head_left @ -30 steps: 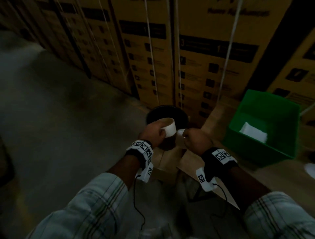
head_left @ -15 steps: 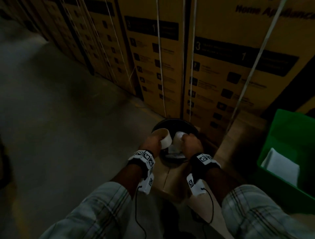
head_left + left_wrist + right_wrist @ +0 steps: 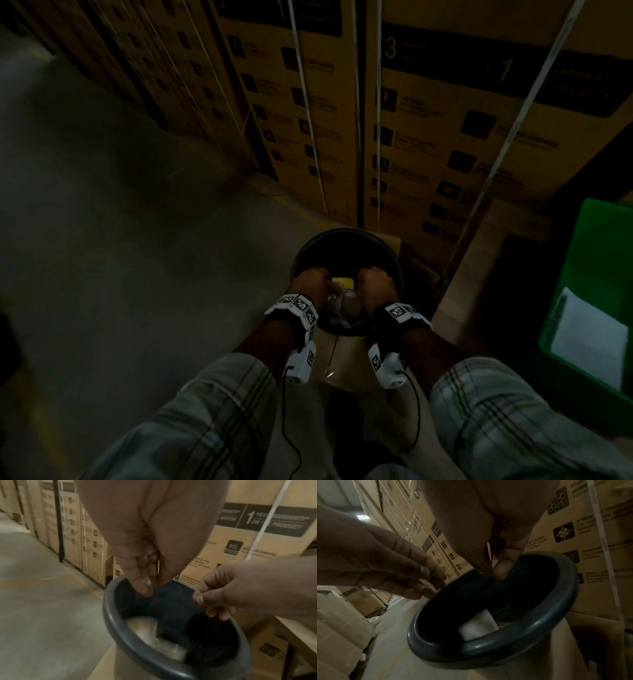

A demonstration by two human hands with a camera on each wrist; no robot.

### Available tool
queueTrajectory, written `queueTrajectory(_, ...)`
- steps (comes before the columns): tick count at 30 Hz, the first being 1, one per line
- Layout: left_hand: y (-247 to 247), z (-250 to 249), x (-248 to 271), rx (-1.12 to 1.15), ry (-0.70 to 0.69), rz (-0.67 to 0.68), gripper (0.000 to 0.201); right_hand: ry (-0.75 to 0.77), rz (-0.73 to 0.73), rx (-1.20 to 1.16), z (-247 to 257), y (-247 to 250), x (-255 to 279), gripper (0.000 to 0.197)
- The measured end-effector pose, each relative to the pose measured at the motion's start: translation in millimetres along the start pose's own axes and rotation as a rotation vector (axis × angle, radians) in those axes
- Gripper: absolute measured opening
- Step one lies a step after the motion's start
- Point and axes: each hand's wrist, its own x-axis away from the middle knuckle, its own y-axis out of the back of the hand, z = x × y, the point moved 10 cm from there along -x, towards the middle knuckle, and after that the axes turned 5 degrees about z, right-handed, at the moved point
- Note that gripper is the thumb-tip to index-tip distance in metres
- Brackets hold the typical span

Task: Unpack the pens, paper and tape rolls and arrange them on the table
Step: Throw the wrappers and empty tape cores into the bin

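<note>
Both hands hang over the mouth of a dark round bin [image 3: 346, 233]. My left hand [image 3: 310, 282] has its fingers pointing down, loosely together, and holds nothing [image 3: 150, 588]. My right hand [image 3: 375, 284] is curled, and its thumb pinches a small white scrap [image 3: 495, 561] against the fingers. Inside the bin [image 3: 109, 615] lies a pale rounded thing [image 3: 142, 627], perhaps the tape roll; it shows as a white piece [image 3: 477, 626] in the right wrist view. Something yellow [image 3: 343, 283] shows between the hands; what it is I cannot tell.
The bin stands on a low cardboard box [image 3: 342, 359]. Tall strapped cartons [image 3: 445, 137] form a wall right behind it. A green crate [image 3: 589, 240] holding white paper [image 3: 589, 335] sits at the right. Bare concrete floor [image 3: 120, 240] spreads to the left.
The tape roll has left my left hand, which now hangs with nothing in it. Both hands have sunk lower into the bin's mouth. My head has moved closer to the bin.
</note>
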Motion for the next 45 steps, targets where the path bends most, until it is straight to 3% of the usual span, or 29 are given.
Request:
queueTrajectory(7,13.7,-26.4,53.7,-0.051,-0.170,-0.099,0.039,0.085,-0.139,-0.040,12.9,35.7,61.6,0.022)
queueTrajectory(11,6.6,-48.6,102.9,-0.066,-0.328,-0.170,0.034,0.158,-0.224,-0.069,13.1,52.8,133.9,0.023)
queueTrajectory(17,-38.9,-74.8,170.5,-0.022,-0.512,-0.165,0.029,0.126,-0.354,-0.078,-25.4,51.6,251.4,0.020)
queueTrajectory(25,-132.6,-158.2,236.3,-0.055,-0.725,-0.055,0.029,-0.088,-0.518,-0.141,-126.2,37.5,387.3,0.015)
queueTrajectory(32,-225.6,-241.4,278.3,-0.152,-0.864,0.050,0.028,-0.243,-0.533,-0.190,-221.8,17.2,472.7,0.020)
queueTrajectory(42,-357.9,-354.4,313.8,-0.240,-0.847,0.156,0.029,-0.285,-0.420,-0.091,-360.9,16.1,550.8,0.021)
queueTrajectory(45,-382.3,-368.5,318.7,-0.232,-0.797,0.118,0.031,-0.271,-0.371,-0.104,-401.0,5.3,555.8,0.021)
